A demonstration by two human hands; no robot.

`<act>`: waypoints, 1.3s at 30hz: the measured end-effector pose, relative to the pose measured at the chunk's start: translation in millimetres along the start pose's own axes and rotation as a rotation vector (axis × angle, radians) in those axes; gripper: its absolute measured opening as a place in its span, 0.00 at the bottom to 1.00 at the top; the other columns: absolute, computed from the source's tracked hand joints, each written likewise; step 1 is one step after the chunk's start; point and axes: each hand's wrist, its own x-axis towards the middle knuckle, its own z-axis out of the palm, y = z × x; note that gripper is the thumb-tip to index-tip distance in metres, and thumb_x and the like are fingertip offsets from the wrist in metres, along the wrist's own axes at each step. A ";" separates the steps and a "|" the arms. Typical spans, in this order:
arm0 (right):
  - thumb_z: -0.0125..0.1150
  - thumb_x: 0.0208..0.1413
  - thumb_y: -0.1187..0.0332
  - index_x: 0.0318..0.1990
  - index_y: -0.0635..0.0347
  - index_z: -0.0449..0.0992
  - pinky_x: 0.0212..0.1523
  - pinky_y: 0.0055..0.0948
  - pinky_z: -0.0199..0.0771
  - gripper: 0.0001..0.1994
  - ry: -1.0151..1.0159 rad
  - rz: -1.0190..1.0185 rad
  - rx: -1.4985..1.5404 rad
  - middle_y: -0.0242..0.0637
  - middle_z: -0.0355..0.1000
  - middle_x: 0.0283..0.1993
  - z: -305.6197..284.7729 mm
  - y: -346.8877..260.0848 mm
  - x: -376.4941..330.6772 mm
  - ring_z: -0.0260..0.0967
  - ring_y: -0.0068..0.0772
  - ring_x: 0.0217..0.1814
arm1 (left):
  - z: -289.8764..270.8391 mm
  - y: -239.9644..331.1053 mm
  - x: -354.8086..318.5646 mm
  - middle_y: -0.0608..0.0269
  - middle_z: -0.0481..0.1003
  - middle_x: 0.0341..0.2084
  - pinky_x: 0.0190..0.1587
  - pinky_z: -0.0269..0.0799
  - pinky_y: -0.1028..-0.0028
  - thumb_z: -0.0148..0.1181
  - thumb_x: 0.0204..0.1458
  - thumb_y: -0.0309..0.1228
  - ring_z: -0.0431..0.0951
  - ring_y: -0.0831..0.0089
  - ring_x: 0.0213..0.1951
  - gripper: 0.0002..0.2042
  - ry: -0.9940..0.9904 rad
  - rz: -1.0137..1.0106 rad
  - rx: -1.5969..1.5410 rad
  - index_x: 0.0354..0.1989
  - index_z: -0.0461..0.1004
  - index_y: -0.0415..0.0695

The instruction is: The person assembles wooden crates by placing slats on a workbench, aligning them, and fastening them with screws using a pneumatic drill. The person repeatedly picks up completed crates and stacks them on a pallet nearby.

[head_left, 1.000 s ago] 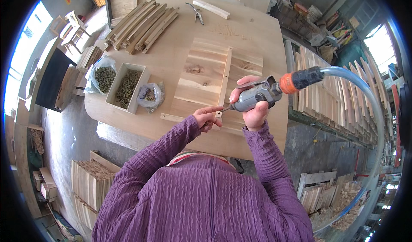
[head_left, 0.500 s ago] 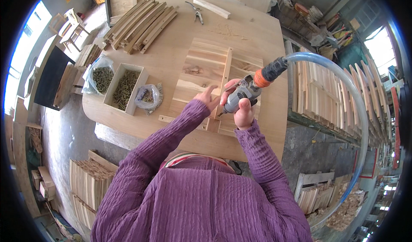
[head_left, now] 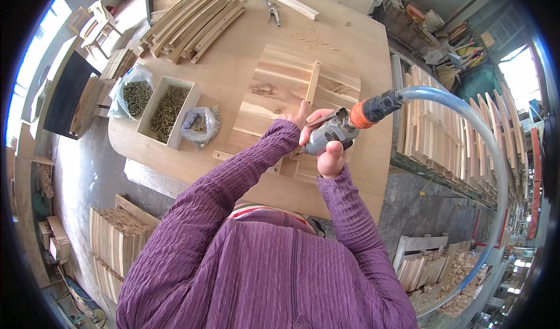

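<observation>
My right hand (head_left: 331,160) is wrapped round a grey pneumatic screwdriver (head_left: 332,132) with an orange collar and a black hose fitting. The tool's nose points down and left, low over the wood; its tip is hard to make out. My left hand (head_left: 298,115) rests on a narrow wooden strip (head_left: 313,85), its index finger stretched along it and the other fingers partly hidden. That strip lies lengthwise over a wooden panel (head_left: 265,90) with visible grain. A crosswise strip (head_left: 223,155) shows at the panel's near edge, partly behind my left sleeve.
Left on the table (head_left: 192,174) stand a box of screws (head_left: 169,112), a bag of screws (head_left: 137,96) and a smaller bag (head_left: 198,125). Behind lie curved wooden slats (head_left: 192,26), pliers (head_left: 272,9) and a wood bar (head_left: 293,4). A clear hose (head_left: 493,148) loops right.
My left hand has moved right and slightly up onto the strip, its fingers less spread. The screwdriver stays in my right hand, shifted only slightly. The whole view has tilted a little.
</observation>
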 end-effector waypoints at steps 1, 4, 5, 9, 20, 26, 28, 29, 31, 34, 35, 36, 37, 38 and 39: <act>0.57 0.35 0.34 0.38 0.66 0.63 0.24 0.23 0.66 0.39 0.012 0.001 -0.004 0.37 0.65 0.22 -0.7 0.2 -0.5 0.65 0.27 0.22 | -1.0 1.4 -0.2 0.48 0.75 0.28 0.35 0.70 0.62 0.51 0.45 0.40 0.76 0.55 0.34 0.36 -0.030 -0.003 0.029 0.61 0.42 0.47; 0.57 0.35 0.34 0.39 0.66 0.63 0.24 0.24 0.66 0.39 0.039 -0.010 -0.001 0.37 0.65 0.22 -2.3 0.6 0.4 0.65 0.27 0.23 | -4.8 5.3 -0.3 0.50 0.73 0.29 0.36 0.67 0.63 0.46 0.47 0.44 0.74 0.56 0.33 0.36 -0.109 -0.013 0.090 0.61 0.41 0.40; 0.57 0.35 0.34 0.39 0.66 0.63 0.24 0.24 0.66 0.39 0.041 -0.004 0.004 0.37 0.65 0.22 -2.5 1.0 0.0 0.65 0.27 0.23 | -6.6 6.7 0.6 0.50 0.73 0.30 0.36 0.67 0.63 0.46 0.47 0.44 0.74 0.57 0.34 0.36 -0.129 -0.019 0.091 0.61 0.41 0.40; 0.57 0.35 0.34 0.38 0.66 0.63 0.24 0.24 0.66 0.39 0.020 0.002 0.013 0.36 0.65 0.21 0.1 2.3 0.2 0.65 0.27 0.22 | -2.4 4.1 -2.4 0.47 0.75 0.26 0.33 0.73 0.64 0.57 0.42 0.39 0.77 0.54 0.32 0.40 -0.007 0.006 0.070 0.62 0.41 0.47; 0.57 0.36 0.35 0.38 0.66 0.63 0.24 0.23 0.66 0.37 0.006 -0.018 -0.008 0.36 0.65 0.20 -2.6 6.6 -4.0 0.64 0.27 0.22 | 0.4 4.2 -0.8 0.49 0.76 0.27 0.33 0.73 0.63 0.59 0.40 0.41 0.77 0.55 0.33 0.42 -0.002 0.027 0.037 0.62 0.41 0.46; 0.57 0.38 0.36 0.38 0.65 0.64 0.24 0.23 0.66 0.36 -0.012 -0.038 -0.007 0.36 0.65 0.21 5.5 4.2 -6.3 0.65 0.26 0.22 | -0.5 -4.1 -3.4 0.49 0.76 0.29 0.35 0.72 0.61 0.54 0.43 0.44 0.77 0.54 0.34 0.38 0.032 0.061 -0.005 0.61 0.43 0.46; 0.57 0.38 0.36 0.38 0.64 0.64 0.24 0.23 0.65 0.35 -0.026 -0.035 -0.008 0.36 0.65 0.21 7.3 6.3 -6.7 0.65 0.26 0.23 | -7.0 -0.5 -5.7 0.48 0.75 0.30 0.36 0.72 0.61 0.53 0.44 0.46 0.76 0.54 0.36 0.37 -0.048 -0.010 -0.068 0.61 0.44 0.47; 0.57 0.38 0.36 0.38 0.64 0.64 0.24 0.23 0.65 0.35 -0.020 -0.025 -0.018 0.36 0.65 0.21 2.6 7.6 -7.3 0.65 0.26 0.23 | -14.7 10.3 -8.4 0.48 0.75 0.31 0.37 0.72 0.61 0.53 0.44 0.46 0.76 0.54 0.37 0.37 -0.114 -0.052 -0.121 0.61 0.44 0.47; 0.57 0.38 0.36 0.38 0.64 0.64 0.24 0.23 0.65 0.35 -0.001 -0.008 -0.038 0.36 0.65 0.21 -7.7 9.1 -9.1 0.65 0.26 0.23 | -32.8 28.9 -20.5 0.46 0.74 0.33 0.38 0.72 0.61 0.52 0.44 0.47 0.76 0.55 0.38 0.36 -0.164 0.050 -0.150 0.61 0.47 0.47; 0.57 0.38 0.36 0.39 0.64 0.64 0.25 0.23 0.64 0.36 0.069 -0.007 -0.027 0.35 0.65 0.21 -15.3 9.1 -11.3 0.65 0.26 0.23 | -36.8 22.6 -24.8 0.45 0.73 0.36 0.39 0.71 0.61 0.53 0.44 0.48 0.75 0.56 0.39 0.32 -0.106 0.219 -0.171 0.57 0.56 0.45; 0.57 0.37 0.35 0.39 0.64 0.64 0.25 0.23 0.65 0.36 -0.054 0.004 -0.012 0.35 0.65 0.21 3.1 5.1 -4.0 0.65 0.26 0.23 | -23.6 -12.2 -7.6 0.46 0.73 0.36 0.39 0.71 0.61 0.53 0.44 0.48 0.75 0.57 0.39 0.31 -0.033 0.055 -0.227 0.55 0.59 0.44; 0.57 0.37 0.35 0.39 0.64 0.65 0.25 0.23 0.65 0.37 -0.094 0.000 -0.003 0.35 0.65 0.21 13.8 4.8 0.8 0.65 0.26 0.23 | -15.3 -36.6 3.5 0.46 0.73 0.36 0.39 0.71 0.61 0.53 0.44 0.48 0.76 0.58 0.39 0.30 0.009 -0.086 -0.286 0.53 0.62 0.44; 0.57 0.37 0.35 0.39 0.64 0.65 0.25 0.23 0.65 0.37 -0.072 -0.003 -0.024 0.35 0.65 0.21 9.8 6.0 -0.7 0.65 0.26 0.23 | -7.3 -42.1 5.1 0.49 0.73 0.32 0.37 0.72 0.66 0.54 0.44 0.47 0.76 0.64 0.37 0.26 0.099 -0.187 -0.622 0.48 0.68 0.43; 0.57 0.37 0.35 0.39 0.64 0.65 0.25 0.23 0.65 0.37 -0.042 -0.009 -0.045 0.35 0.66 0.21 5.9 5.9 -4.0 0.65 0.26 0.23 | -14.7 -51.1 6.5 0.54 0.73 0.31 0.35 0.73 0.71 0.54 0.46 0.38 0.75 0.68 0.35 0.22 -0.132 -0.306 -0.909 0.49 0.65 0.42; 0.57 0.36 0.34 0.38 0.65 0.65 0.25 0.23 0.65 0.37 -0.009 -0.020 -0.059 0.35 0.65 0.21 4.0 6.2 -6.3 0.65 0.27 0.23 | -15.2 -58.4 -2.9 0.56 0.73 0.32 0.35 0.73 0.73 0.53 0.47 0.34 0.75 0.69 0.33 0.20 -0.128 -0.318 -1.214 0.49 0.64 0.42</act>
